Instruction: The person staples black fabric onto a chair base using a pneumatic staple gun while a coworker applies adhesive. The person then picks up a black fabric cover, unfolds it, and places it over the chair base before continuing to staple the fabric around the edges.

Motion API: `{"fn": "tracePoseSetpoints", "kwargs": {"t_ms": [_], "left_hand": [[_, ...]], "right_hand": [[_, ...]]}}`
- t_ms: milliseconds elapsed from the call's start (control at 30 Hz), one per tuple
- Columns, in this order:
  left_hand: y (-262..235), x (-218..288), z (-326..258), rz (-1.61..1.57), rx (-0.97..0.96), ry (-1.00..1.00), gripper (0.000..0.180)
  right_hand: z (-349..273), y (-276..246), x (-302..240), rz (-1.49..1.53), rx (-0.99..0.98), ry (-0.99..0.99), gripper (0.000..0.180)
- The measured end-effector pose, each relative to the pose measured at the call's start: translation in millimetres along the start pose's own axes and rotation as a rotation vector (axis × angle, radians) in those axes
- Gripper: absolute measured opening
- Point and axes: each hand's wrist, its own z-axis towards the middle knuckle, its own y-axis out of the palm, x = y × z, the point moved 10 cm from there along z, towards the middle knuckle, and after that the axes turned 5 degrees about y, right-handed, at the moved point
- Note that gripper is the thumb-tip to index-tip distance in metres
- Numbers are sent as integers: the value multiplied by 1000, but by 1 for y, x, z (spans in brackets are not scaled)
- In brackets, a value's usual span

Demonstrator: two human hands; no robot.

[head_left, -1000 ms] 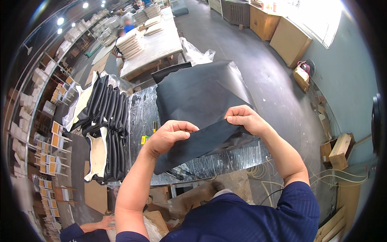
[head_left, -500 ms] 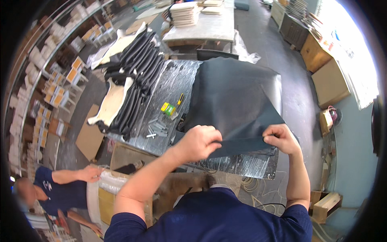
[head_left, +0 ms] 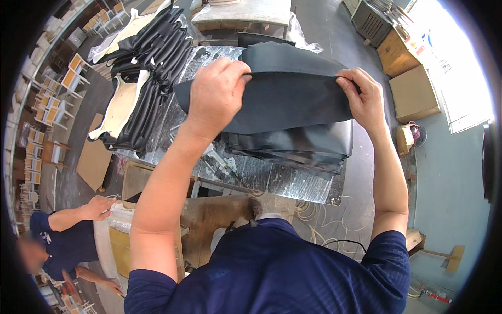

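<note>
Both hands pinch one edge of a dark leather-like sheet (head_left: 282, 102) and hold it up, stretched between them. My left hand (head_left: 215, 91) grips the edge near its left part, and my right hand (head_left: 363, 97) has the right corner. From that edge the sheet hangs down toward me. Below it a stack of similar dark sheets (head_left: 293, 152) lies on the plastic-covered table (head_left: 285, 183). A glue-gun-like tool with a white body (head_left: 222, 161) rests on the table left of the stack, partly behind my left forearm.
Dark covers with cream backing (head_left: 123, 102) are piled at the table's left. A person in a dark shirt (head_left: 68, 238) works at the lower left. Beyond stands another table (head_left: 240, 14). Coiled hoses (head_left: 308, 212) lie on the floor, and boxes (head_left: 413, 97) line the right wall.
Both hands have risen and moved away from me, lifting the sheet's near edge up off the stack. The yellow-green box and knife on the table are now hidden.
</note>
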Motion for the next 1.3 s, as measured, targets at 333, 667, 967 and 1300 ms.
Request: {"fn": "tracePoseSetpoints", "kwargs": {"t_ms": [333, 667, 967, 1300], "left_hand": [[-10, -47, -69, 226, 14, -160, 12], [34, -112, -254, -222, 52, -892, 18], [163, 2, -391, -772, -340, -1244, 22], [178, -65, -384, -949, 17, -1512, 35]], "right_hand": [[-28, 29, 6, 9, 15, 54, 11], [21, -39, 69, -110, 276, 191, 22], [-22, -7, 87, -119, 109, 258, 20], [-144, 18, 89, -5, -92, 252, 3]]}}
